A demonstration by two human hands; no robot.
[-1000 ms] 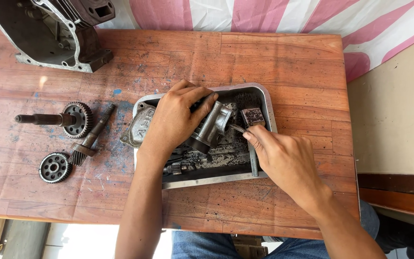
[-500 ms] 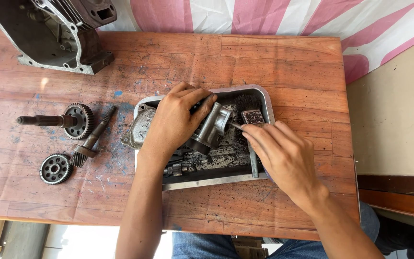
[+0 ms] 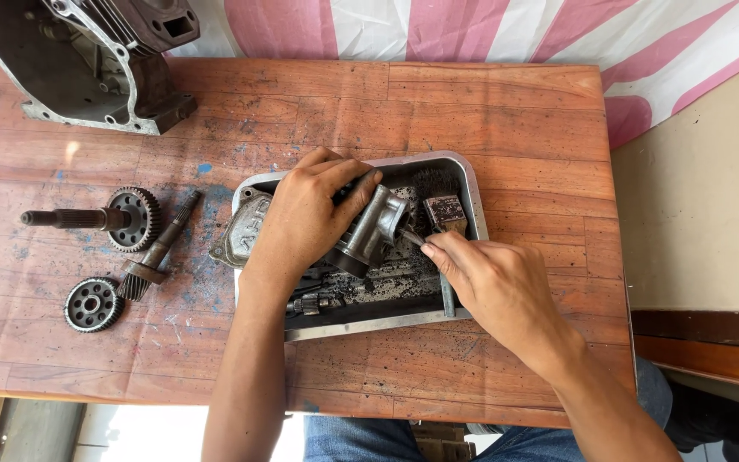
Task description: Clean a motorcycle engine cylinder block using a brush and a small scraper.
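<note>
My left hand (image 3: 305,218) grips a grey metal engine part (image 3: 372,229) and holds it tilted over a dirty metal tray (image 3: 472,184). My right hand (image 3: 485,282) pinches a small thin tool (image 3: 410,238) whose tip touches the part's right side. A paintbrush (image 3: 440,205) with dark bristles lies in the tray's far right corner, just beyond my right fingers. A grey cover plate (image 3: 239,235) leans on the tray's left rim, partly hidden under my left hand.
The tray sits on a worn wooden table (image 3: 489,111). Left of it lie a geared shaft (image 3: 100,218), a slim splined shaft (image 3: 157,252) and a round gear (image 3: 92,303). A dark engine casing (image 3: 87,56) stands at the far left corner. The table's right edge drops off beside the tray.
Both hands stay over the tray; my right hand has shifted slightly toward the part with the small tool. The part remains in my left hand.
</note>
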